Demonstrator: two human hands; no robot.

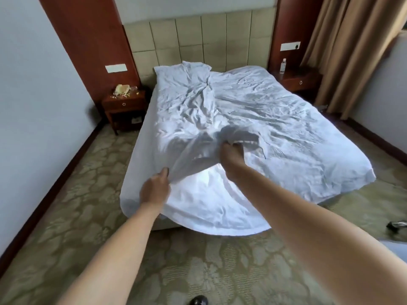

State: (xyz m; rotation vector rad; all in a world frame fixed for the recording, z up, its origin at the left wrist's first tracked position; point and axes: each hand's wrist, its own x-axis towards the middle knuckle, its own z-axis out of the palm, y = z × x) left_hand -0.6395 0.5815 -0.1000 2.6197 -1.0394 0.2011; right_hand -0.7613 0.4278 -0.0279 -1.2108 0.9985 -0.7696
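Note:
A wrinkled white sheet [259, 115] covers a bed with a beige padded headboard [200, 38]. I stand at the foot of the bed. My left hand [155, 188] pinches a gathered fold of the sheet near the foot's left side. My right hand [231, 157] grips a raised bunch of the same sheet further in, its fingers buried in the cloth. Between my hands the cloth is lifted off the mattress. A crumpled strip of white fabric [198, 97] runs from the head toward my hands.
A wooden nightstand [123, 106] with a yellowish object and scraps stands left of the bed. Another nightstand [301, 81] on the right carries a water bottle [283, 66]. Brown curtains [352, 51] hang at right. Patterned carpet [92, 194] surrounds the bed. A dark object [396, 225] lies on the floor right.

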